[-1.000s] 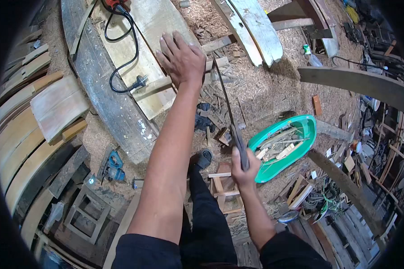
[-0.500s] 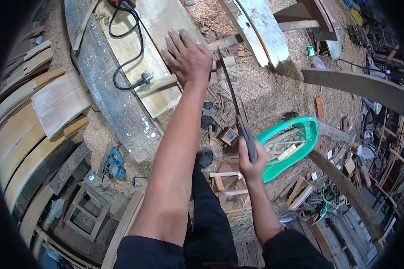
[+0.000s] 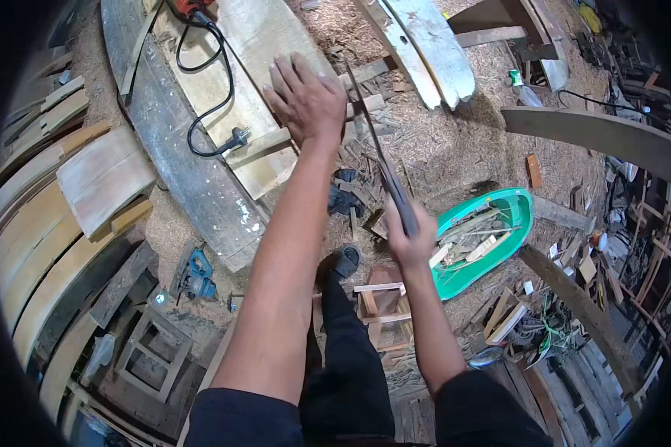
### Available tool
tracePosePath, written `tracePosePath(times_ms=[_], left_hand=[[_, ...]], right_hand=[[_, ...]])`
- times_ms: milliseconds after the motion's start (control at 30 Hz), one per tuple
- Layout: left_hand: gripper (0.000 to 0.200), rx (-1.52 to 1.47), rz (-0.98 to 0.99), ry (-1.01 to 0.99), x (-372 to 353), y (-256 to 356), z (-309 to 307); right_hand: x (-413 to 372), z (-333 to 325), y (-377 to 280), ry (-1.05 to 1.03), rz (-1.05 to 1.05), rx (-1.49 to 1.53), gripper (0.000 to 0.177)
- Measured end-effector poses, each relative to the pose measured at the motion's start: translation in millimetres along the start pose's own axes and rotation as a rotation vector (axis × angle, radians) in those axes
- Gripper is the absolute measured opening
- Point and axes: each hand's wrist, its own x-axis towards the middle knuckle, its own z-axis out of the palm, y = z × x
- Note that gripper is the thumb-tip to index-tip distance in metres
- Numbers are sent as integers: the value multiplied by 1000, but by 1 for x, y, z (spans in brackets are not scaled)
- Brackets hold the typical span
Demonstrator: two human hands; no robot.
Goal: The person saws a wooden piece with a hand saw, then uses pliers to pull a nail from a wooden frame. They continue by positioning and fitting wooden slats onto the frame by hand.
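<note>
My left hand [image 3: 306, 100] lies flat, fingers spread, on a pale wooden plank [image 3: 253, 45] and a thin wooden strip [image 3: 265, 143] crossing it. My right hand [image 3: 408, 242] grips the handle of a long dark blade [image 3: 373, 141], a machete-like knife. The blade points up and away, its tip close to the right side of my left hand. Below the plank runs a long dark curved timber [image 3: 171, 141]. My dark trouser leg and sandalled foot [image 3: 343, 261] show between my arms.
A green plastic basin [image 3: 511, 205] with wood scraps sits right of my right hand. A black cord with plug [image 3: 235, 138] crosses the plank. A blue power tool [image 3: 194, 272] lies lower left. Curved planks stack at left; sawdust and offcuts cover the ground; a small wooden stool [image 3: 380, 305] stands below.
My right hand has risen and swung the blade up toward my left hand, after a lower position earlier. My left hand stays pressed on the plank.
</note>
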Motion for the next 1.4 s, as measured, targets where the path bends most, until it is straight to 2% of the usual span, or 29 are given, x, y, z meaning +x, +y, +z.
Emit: tracePosePath(times_ms=[100, 233, 500, 633, 733, 800, 867, 1000, 1233, 1400], left_hand=[[56, 0, 2, 11, 0, -1, 2], [58, -37, 38, -106, 3, 2, -4], [61, -5, 19, -139, 6, 2, -1], [60, -56, 13, -127, 4, 2, -1], [58, -33, 28, -117, 3, 1, 0], [58, -26, 27, -110, 1, 1, 3], [57, -36, 34, -89, 3, 1, 2], [55, -39, 71, -37, 0, -2, 4], [57, -18, 101, -89, 3, 1, 1], [59, 7, 102, -88, 4, -1, 5]], right_hand=[[38, 18, -11, -36, -6, 2, 25], [16, 17, -29, 23, 43, 58, 25], [12, 35, -16, 16, 71, 101, 30], [-3, 27, -20, 53, 37, 49, 31], [-76, 5, -2, -5, 67, -11, 27], [-80, -3, 3, 5, 39, 10, 27], [-58, 4, -8, 51, 27, 45, 28], [15, 35, -12, 16, 108, 35, 24], [-8, 40, -21, 63, 125, 110, 27], [-10, 53, -18, 54, 102, 201, 37]])
